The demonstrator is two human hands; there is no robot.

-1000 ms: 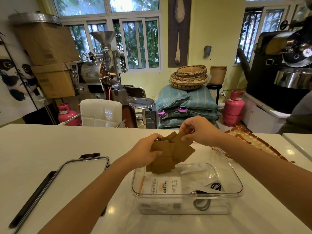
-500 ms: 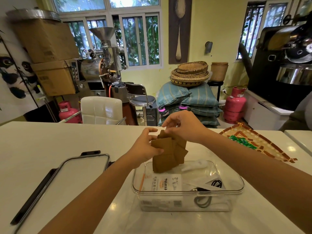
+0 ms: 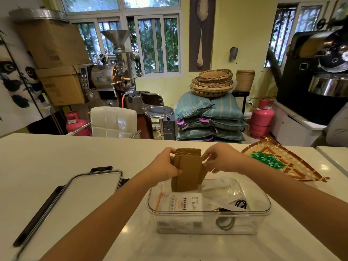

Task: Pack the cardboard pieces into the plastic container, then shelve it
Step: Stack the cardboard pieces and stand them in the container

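Observation:
A stack of brown cardboard pieces (image 3: 188, 170) stands upright on edge over the far left part of the clear plastic container (image 3: 261, 208). My left hand (image 3: 163, 166) grips the stack's left side and my right hand (image 3: 220, 159) pinches its right side. The pieces look squared together, their lower edge just inside the container's far rim. Inside the container lie a white packet with printed text (image 3: 180, 202), clear bags and a black cable (image 3: 241, 204).
The container's lid (image 3: 75, 200), clear with black clips, lies on the white counter (image 3: 37, 162) to the left. A woven fan-shaped tray (image 3: 293, 166) holding green packets lies at the right. Beyond the counter stand a white chair, stools, sacks and roasting machines.
The fanned-out cardboard pieces have been gathered into a neat upright stack. My right hand moved from the top of the pieces to their right side, and the stack sits lower over the container.

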